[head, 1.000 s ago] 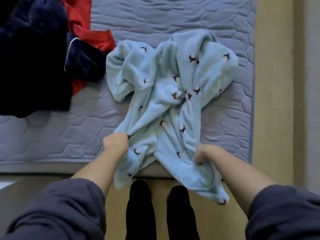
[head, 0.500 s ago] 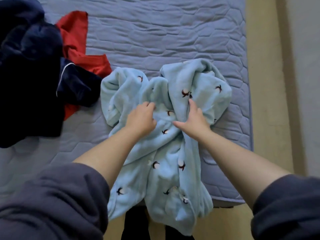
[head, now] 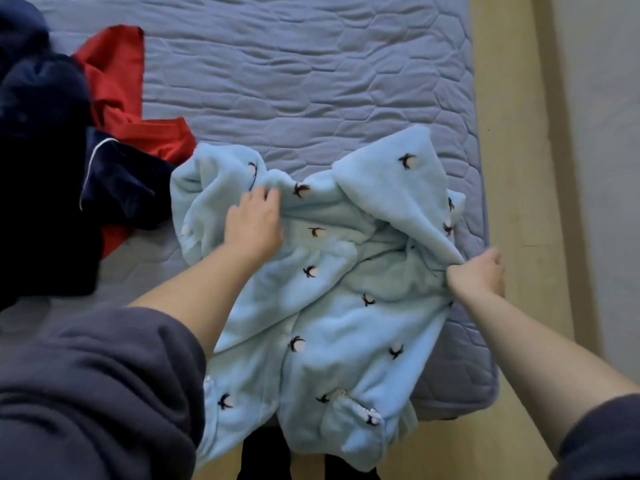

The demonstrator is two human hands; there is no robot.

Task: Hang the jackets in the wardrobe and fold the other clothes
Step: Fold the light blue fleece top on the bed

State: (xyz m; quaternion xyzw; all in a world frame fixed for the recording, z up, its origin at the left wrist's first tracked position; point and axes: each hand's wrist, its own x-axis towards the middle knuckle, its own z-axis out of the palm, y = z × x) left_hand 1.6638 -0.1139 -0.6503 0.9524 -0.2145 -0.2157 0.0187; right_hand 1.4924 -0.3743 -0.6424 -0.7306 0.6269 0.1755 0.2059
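The light-blue fleece garment [head: 332,306], dotted with small dark motifs, lies crumpled on the near right corner of the quilted mattress [head: 311,81], its lower end hanging over the near edge. The left hand [head: 254,225] lies on its upper left part, fingers curled into a ridge of the fleece. The right hand [head: 476,275] is clenched round a fold at the mattress's right edge, and the cloth runs taut from its fist. Beyond the garment the mattress is bare up to the far side; the wooden floor [head: 505,168] runs along the right. To the left lie one red garment [head: 114,81] and a heap of navy clothes [head: 45,161], which overlaps it; how many pieces are in the heap cannot be told.
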